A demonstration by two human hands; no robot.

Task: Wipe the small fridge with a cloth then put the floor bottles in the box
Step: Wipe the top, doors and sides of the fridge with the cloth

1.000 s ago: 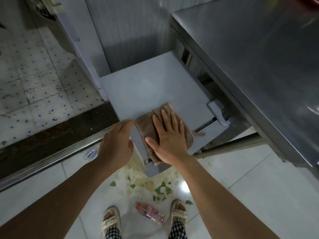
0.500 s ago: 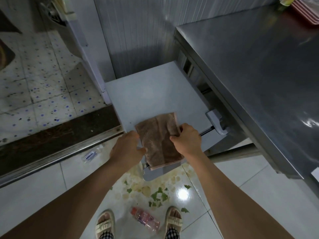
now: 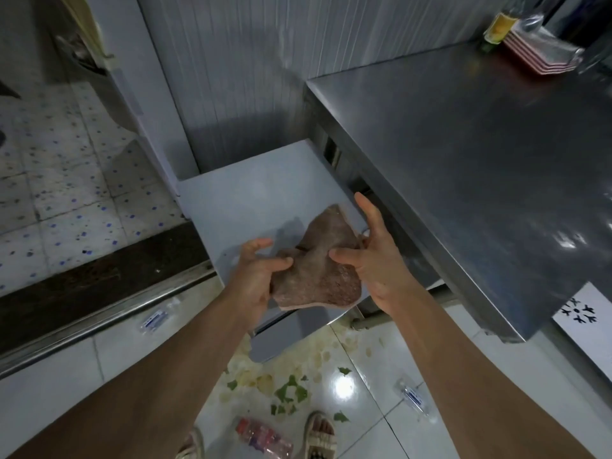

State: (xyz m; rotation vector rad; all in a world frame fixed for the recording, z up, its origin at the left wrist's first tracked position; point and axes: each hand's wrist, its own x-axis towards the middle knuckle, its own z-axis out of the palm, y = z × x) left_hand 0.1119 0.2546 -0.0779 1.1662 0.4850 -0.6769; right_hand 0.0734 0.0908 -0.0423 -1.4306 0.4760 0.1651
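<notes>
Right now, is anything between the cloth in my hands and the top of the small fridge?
Nothing visible. The cloth hangs between the left hand and right hand, just above the fridge top, which shows bare beneath it.

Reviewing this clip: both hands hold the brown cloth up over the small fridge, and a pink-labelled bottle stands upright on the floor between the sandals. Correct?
Not quite. The bottle is lying on its side on the floor, not standing upright; the head view shows it between the sandals. The rest holds: the left hand and right hand both hold the brown cloth up over the small fridge.
</notes>
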